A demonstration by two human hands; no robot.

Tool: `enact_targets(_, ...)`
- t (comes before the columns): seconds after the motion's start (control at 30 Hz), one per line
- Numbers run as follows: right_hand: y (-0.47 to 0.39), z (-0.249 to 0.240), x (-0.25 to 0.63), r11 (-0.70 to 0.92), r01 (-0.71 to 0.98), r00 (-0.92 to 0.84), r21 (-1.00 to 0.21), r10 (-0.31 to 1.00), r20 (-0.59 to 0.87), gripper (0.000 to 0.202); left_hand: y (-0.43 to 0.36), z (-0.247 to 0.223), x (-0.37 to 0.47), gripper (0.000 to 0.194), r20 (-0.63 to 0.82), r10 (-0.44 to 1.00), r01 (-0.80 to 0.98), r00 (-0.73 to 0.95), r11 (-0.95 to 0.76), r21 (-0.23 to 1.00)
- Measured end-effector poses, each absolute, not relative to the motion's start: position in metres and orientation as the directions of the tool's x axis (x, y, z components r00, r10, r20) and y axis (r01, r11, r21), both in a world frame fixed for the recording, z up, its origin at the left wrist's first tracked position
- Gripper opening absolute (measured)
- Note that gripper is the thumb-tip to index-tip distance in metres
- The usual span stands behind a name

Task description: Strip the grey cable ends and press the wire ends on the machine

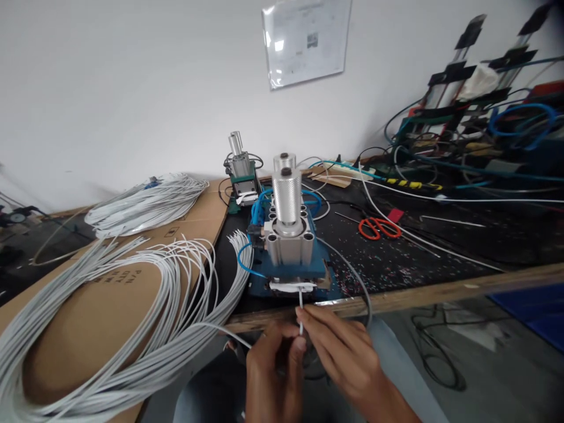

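White cable (301, 299) is just in front of the press (288, 247), its upper end up against the white strip (291, 287) at the press's mouth. Head view: L hand (271, 364) pinches it btwn thumb & forefinger; R hand (346, 352) has fingertips on it nearer the press, thumb hidden, so can't tell if that's a full pinch. Prob. held w/ both b/c it's thin & bendy, & close grip keeps the end straight. Cable bundle (176, 358) lies left of the press on cardboard (92, 311), prob. for easy reach; coil (145, 205) sits farther back-left. Scissors (369, 237) rest right of the press. Tabletop (423, 249) is dark, w/ coloured specks & a wooden front edge. Pale wall (132, 88) behind the press, w/ a plastic-covered sheet (308, 44) above it.
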State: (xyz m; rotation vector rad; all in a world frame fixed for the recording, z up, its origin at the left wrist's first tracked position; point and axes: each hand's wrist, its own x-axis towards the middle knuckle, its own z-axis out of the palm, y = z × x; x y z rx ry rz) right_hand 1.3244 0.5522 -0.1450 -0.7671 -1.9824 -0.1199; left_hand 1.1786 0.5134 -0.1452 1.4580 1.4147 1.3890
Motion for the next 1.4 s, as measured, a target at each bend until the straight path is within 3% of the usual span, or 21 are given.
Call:
enact_targets(0.17,0.553,-0.137,1.321,0.769,0.603,-0.355,-0.211,0.495,0.793,0.034,0.514,-0.132,1.181,0.028,0.208,0.966,0.199,-0.152,-0.176,0.964)
enact_targets(0.37,0.555,-0.139,1.320,0.761,0.617,-0.346,-0.202,0.492,0.799,0.034,0.518,-0.134,1.178,0.025,0.224,0.970,0.237,-0.095,-0.197,0.951)
enact_targets(0.87,0.556,-0.137,1.316,0.755,0.622,-0.328,-0.206,0.491,0.807,0.030,0.520,-0.136,1.181,0.024,0.226,0.965,0.282,-0.134,-0.182,0.942)
enact_targets(1.13,0.557,-0.139,1.316,0.742,0.635,-0.316,-0.215,0.503,0.805,0.032,0.514,-0.146,1.173,0.018,0.520,0.851,0.600,-0.072,-0.380,0.704)
enact_targets(1.4,0.554,-0.136,1.314,0.731,0.651,-0.315,-0.203,0.504,0.804,0.036,0.514,-0.154,1.177,0.021,0.536,0.838,0.628,-0.100,-0.365,0.688)
